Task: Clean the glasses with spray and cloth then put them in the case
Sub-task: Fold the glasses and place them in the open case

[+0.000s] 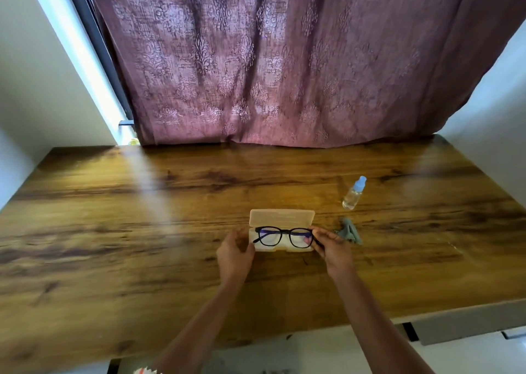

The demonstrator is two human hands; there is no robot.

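Observation:
Black-framed glasses [284, 236] hover just over the open beige case [281, 217], whose lid stands up at the back. My right hand [330, 245] pinches the glasses at their right end, by the hinge. At the case's left end my left hand [235, 250] rests with curled fingers against the case and close to the frame's left temple; whether it grips the case or the glasses I cannot tell. A crumpled grey-green cloth [350, 231] lies right of the case. Behind the cloth stands a small clear spray bottle [353, 194] with a blue cap.
Everything sits on a wooden table [142, 231] that spans the view. A mauve patterned curtain [270, 60] hangs behind its far edge. White walls close in on both sides. A grey box edge [469, 322] pokes out under the table's front right.

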